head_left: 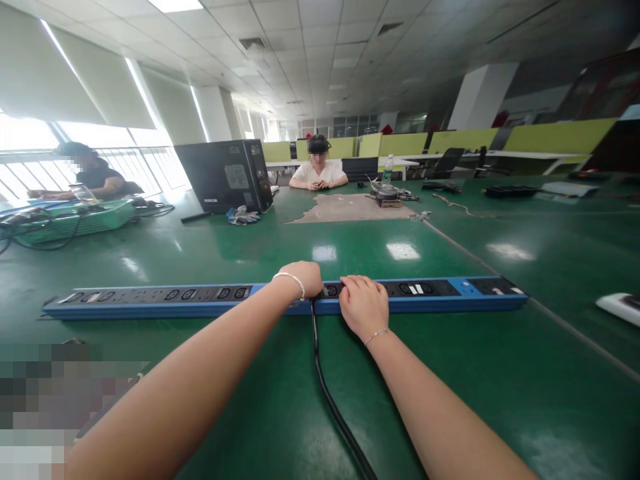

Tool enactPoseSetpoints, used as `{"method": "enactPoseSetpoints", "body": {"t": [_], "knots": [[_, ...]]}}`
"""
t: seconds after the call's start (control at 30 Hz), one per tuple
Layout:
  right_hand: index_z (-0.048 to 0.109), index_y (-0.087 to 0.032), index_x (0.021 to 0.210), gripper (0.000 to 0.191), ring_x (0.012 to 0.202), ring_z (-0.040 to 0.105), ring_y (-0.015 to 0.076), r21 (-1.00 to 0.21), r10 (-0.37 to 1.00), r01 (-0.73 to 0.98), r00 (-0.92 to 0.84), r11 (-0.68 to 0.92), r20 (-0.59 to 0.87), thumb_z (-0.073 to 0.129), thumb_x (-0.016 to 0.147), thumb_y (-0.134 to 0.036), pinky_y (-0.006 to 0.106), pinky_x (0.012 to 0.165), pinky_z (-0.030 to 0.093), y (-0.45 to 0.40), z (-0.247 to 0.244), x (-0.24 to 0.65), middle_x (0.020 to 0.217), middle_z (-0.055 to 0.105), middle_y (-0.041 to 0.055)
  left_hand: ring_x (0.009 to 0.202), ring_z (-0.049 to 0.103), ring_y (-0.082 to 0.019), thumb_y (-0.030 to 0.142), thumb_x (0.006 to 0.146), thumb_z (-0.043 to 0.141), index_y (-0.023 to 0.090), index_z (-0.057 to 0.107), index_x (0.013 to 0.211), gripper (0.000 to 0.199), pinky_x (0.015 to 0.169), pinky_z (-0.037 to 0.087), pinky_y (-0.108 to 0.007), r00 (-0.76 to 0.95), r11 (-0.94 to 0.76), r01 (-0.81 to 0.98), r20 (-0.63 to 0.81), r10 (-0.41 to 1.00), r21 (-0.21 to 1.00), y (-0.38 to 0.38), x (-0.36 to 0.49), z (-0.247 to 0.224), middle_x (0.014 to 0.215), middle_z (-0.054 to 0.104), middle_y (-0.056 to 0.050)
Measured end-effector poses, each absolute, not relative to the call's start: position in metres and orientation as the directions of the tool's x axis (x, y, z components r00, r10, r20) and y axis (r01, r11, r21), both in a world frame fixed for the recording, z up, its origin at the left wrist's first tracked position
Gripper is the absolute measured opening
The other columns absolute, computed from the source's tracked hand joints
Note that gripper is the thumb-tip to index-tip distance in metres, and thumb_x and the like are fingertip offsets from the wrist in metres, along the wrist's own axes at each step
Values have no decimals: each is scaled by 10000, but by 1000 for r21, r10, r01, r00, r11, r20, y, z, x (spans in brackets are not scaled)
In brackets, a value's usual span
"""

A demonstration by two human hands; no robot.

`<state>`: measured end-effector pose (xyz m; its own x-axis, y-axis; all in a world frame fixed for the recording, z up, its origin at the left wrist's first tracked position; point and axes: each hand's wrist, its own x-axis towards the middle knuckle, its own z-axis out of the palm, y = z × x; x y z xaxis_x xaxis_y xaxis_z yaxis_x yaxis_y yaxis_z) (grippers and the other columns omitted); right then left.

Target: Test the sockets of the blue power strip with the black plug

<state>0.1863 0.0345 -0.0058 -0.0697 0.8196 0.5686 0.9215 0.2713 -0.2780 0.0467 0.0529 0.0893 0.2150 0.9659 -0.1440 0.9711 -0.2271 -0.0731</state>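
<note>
A long blue-and-black power strip [175, 308] lies crosswise on the green table, with rows of sockets along its top. At its middle my left hand [304, 277] is closed around the end of a black power cord [325, 387]. The plug itself is hidden by my fingers, so I cannot tell whether it sits in a socket. From there the cord runs down over the strip's near side toward me. Just to the right, my right hand [365, 303] grips the power strip, fingers bent over its top.
Beyond the strip stand a black computer case [225, 177], gloves [243, 215] and a bottle [388, 170]. A green basket [75, 223] with cables is at left. One person [319, 170] sits opposite, another [97, 173] at far left. A white object [620, 305] lies at right.
</note>
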Motion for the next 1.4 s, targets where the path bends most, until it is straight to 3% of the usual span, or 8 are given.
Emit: {"method": "enactPoseSetpoints", "body": {"t": [0.17,0.4,0.6,1.2,1.27,1.4], "knots": [[645,-238,1059,334,1086,474,193,-294,823,918,-58,266,565,387,846,-244,347,926,237,34,-6,186,1120,629,46,888,642,-260,210,786,404,133,583,1023,307,725,492,-358,167,-168,979,-22,986,-115,42,55,78,919,680,-167],[641,-232,1064,340,1085,468,194,-297,828,917,-60,266,557,378,849,-239,345,917,232,33,-6,185,1115,629,53,889,643,-265,193,765,445,143,602,967,260,714,495,-343,151,-151,983,-10,988,-101,44,59,76,899,679,-163],[639,-235,1066,344,1084,467,192,-279,816,921,-67,272,574,369,854,-242,343,909,227,34,-7,186,1107,632,44,901,639,-253,145,816,336,129,567,979,283,723,485,-349,112,-107,991,53,992,-81,34,65,71,882,672,-170],[648,-247,1064,351,1048,466,206,-272,806,924,-60,268,589,371,850,-266,359,898,222,35,-9,184,1091,632,52,875,641,-254,264,817,361,139,513,1018,281,703,482,-345,28,-28,1000,15,1000,9,28,57,73,909,665,-161],[650,-247,1061,348,1052,464,208,-274,811,924,-60,266,582,377,846,-265,359,897,222,35,-8,184,1091,633,51,857,640,-253,291,838,332,136,498,1053,313,705,479,-354,2,-3,1000,66,998,13,23,59,90,909,661,-154],[651,-254,1060,348,1046,470,205,-273,813,925,-60,263,579,377,844,-262,362,899,219,35,-8,184,1092,632,43,891,610,-230,360,857,339,161,510,1081,345,769,459,-360,23,-30,999,299,954,18,15,50,144,939,651,-108]]}}
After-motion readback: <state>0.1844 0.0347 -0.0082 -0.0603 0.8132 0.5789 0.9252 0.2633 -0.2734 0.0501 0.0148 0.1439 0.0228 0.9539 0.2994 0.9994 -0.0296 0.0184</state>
